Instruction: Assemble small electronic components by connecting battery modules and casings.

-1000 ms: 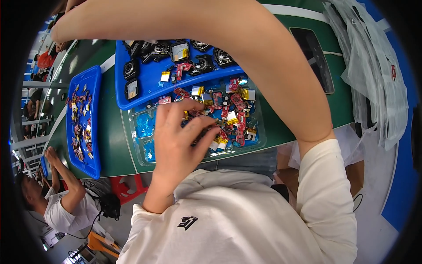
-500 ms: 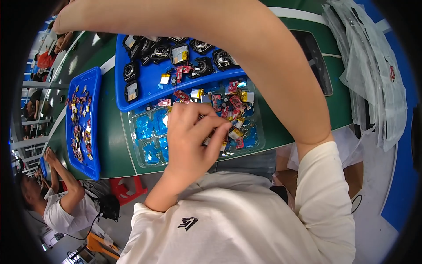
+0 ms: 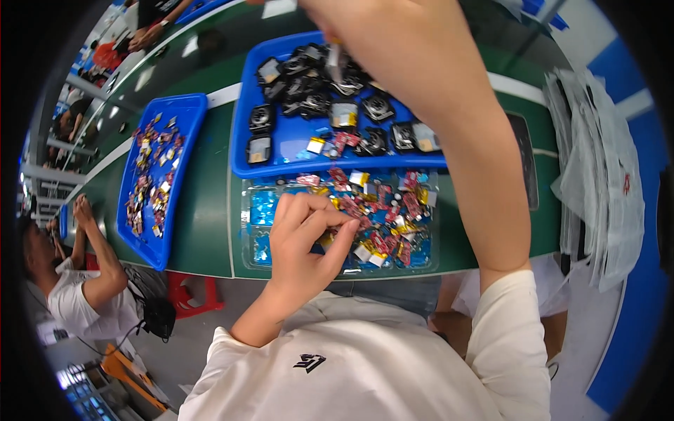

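My left hand [image 3: 305,242] is above the clear plastic tray [image 3: 247,256], thumb and forefinger pinched together beside a red circuit board. Whatever is between the fingertips, if anything, is too small to make out. Red circuit boards [image 3: 379,242] with silver and yellow battery pieces lie heaped in that tray over blue film [image 3: 263,209]. My right arm stretches across the view to the top edge, where my right hand [image 3: 344,17] is partly cut off above the large blue tray [image 3: 281,170]. Its fingers are mostly hidden; a blurred pale piece shows just below them. Black smartwatch cases [image 3: 309,102] lie in the blue tray.
A second blue tray [image 3: 163,256] with more boards stands on the green table [image 3: 210,224] to the left. Dark flat device [image 3: 523,161] lies beyond my right forearm. Clear plastic bags [image 3: 597,182] hang at the right. A co-worker [image 3: 91,281] sits at the left.
The view has shifted, so the trays appear further right and more of the large blue tray shows. My right hand has come partly into view over it. My left hand keeps its pinch.
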Available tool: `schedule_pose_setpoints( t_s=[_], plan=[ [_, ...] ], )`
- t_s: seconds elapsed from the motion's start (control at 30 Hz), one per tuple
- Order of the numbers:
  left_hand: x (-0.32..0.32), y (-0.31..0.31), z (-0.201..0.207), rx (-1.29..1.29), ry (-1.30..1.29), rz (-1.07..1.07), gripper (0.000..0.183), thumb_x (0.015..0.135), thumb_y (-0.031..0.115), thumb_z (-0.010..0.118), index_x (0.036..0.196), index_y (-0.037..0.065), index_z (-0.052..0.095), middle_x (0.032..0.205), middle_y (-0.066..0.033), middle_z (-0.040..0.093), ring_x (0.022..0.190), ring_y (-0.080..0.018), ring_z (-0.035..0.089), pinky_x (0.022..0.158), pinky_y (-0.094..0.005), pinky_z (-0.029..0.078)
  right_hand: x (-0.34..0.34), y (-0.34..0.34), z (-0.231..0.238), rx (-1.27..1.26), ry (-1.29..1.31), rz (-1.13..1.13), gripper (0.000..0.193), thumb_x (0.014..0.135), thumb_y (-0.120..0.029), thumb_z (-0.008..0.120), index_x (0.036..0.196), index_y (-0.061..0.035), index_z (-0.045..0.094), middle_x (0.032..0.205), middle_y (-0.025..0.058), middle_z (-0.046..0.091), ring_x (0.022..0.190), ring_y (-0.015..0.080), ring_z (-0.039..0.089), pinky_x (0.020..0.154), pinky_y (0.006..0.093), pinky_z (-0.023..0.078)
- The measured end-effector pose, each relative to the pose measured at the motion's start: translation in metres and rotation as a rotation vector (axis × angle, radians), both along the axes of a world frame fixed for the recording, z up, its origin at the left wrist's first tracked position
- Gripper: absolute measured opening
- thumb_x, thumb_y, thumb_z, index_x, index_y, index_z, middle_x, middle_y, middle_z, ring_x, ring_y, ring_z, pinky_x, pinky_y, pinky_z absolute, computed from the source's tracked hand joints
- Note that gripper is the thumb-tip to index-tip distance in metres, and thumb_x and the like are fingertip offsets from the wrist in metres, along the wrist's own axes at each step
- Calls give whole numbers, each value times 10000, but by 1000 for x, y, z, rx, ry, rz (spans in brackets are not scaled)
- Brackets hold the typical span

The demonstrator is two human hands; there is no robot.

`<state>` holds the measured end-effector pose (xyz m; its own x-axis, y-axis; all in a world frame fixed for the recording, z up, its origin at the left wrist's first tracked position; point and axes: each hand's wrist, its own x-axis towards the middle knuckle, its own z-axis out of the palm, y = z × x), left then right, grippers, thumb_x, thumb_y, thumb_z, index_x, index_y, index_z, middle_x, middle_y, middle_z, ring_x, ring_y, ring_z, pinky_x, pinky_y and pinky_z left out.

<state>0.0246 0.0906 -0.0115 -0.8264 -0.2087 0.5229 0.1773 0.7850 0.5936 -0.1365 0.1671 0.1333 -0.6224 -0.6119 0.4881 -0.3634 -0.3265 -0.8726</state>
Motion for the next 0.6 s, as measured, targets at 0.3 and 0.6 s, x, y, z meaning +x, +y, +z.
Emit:
schedule_pose_setpoints(
  t_s=[0.3,0.6],
  plan=[
    [73,-82,-2,-77,175,296,71,703,0,710,751,41,678,736,-54,614,698,-207,548,629,-300,421,-13,-10,-30,81,93,-108,272,983,-199,478,998,17,642,660,-54,425,613,30,373,567,191,298],
    [163,-180,-6,-155,135,1010,97,770,1,665,682,23,629,710,-70,599,683,-229,519,608,-329,408,-24,-34,-61,224,82,-218,335,996,-187,466,1186,68,572,628,-73,340,540,-5,279,471,180,230]
  ],
)
